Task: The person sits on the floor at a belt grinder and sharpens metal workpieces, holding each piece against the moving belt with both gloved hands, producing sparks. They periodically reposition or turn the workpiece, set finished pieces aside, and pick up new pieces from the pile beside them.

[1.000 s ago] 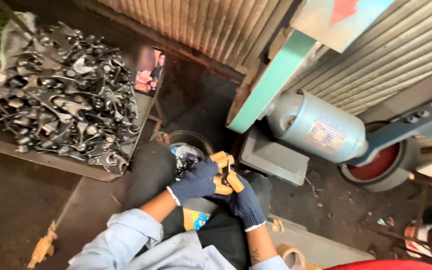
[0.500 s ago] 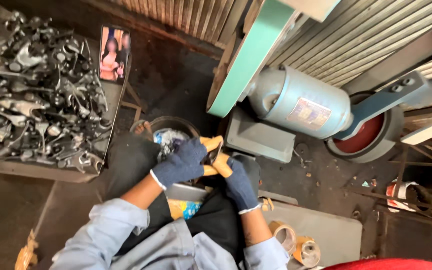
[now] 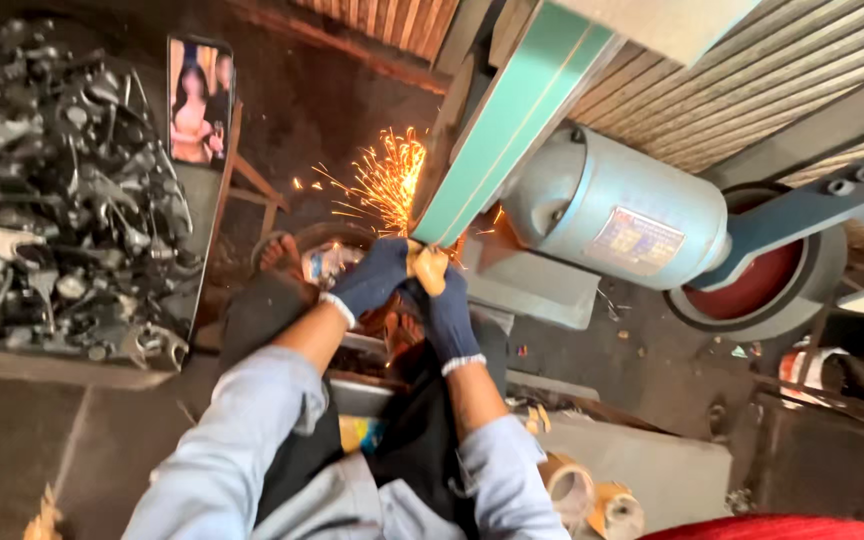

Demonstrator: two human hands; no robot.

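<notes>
Both gloved hands press a small part against the green belt of the grinder, and sparks fly to the left. The left hand is closed around the part from the left side; the right hand grips it from below. To grind well, I think the pressure should be light and even, with the fingers kept behind the contact point. The motor sits just right of the belt. A pile of metal parts lies well apart, at left.
</notes>
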